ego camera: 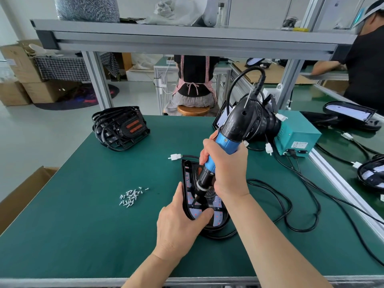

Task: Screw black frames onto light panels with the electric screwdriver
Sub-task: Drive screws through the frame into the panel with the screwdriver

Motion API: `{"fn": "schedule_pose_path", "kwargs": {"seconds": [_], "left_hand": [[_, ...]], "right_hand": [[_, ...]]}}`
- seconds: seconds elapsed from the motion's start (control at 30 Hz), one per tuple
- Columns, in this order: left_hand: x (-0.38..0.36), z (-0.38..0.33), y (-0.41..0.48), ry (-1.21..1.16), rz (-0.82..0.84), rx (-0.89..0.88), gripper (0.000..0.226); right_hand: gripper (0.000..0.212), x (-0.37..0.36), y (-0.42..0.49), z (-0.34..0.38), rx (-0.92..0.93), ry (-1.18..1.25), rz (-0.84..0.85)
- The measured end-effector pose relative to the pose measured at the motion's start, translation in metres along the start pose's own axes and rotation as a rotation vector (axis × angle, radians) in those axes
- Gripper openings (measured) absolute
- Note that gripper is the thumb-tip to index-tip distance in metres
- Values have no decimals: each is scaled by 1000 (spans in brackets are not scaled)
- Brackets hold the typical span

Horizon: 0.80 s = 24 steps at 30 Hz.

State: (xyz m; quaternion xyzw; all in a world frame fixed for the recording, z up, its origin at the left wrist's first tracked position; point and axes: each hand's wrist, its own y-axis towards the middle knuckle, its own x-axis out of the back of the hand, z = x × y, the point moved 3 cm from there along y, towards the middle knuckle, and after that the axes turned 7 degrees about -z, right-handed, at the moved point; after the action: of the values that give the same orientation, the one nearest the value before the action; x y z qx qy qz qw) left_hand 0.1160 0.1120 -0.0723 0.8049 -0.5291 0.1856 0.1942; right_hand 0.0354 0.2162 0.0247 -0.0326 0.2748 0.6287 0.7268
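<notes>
A light panel (217,217) with a black frame (185,175) laid on it lies on the green table mat, near the middle. My right hand (226,169) grips the blue and black electric screwdriver (226,140), held tilted, with its tip down on the frame near the panel's lower left part. My left hand (178,221) holds the panel's near left edge, thumb pressed on the frame. A small heap of silver screws (131,197) lies loose on the mat to the left. A white plug (174,156) on the panel's lead lies behind it.
A stack of black frames (120,128) sits at the back left. A teal power box (296,135) stands at the right, its black cables (291,204) looping over the mat. More light panels (349,112) lie on the right bench. A person in black (367,65) works there; another sits behind.
</notes>
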Motion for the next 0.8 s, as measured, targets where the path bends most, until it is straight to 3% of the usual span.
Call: {"fn": "schedule_pose_path", "kwargs": {"seconds": [0.37,0.63,0.77,0.8], "left_hand": [[3,-2,-1,-11,28,-25,100],[1,-4,-2,-4,27,-31,109],[0,-1,-4,-13,35,-63,76],[-1,0,-3,-46,38,-47,78]], "right_hand": [[15,12,28,47,83,134,-35],[17,109,30,-1,-321,602,-495],[17,147,10,-37,-441,753,-580],[16,152,9,-42,-442,752,-566]]}}
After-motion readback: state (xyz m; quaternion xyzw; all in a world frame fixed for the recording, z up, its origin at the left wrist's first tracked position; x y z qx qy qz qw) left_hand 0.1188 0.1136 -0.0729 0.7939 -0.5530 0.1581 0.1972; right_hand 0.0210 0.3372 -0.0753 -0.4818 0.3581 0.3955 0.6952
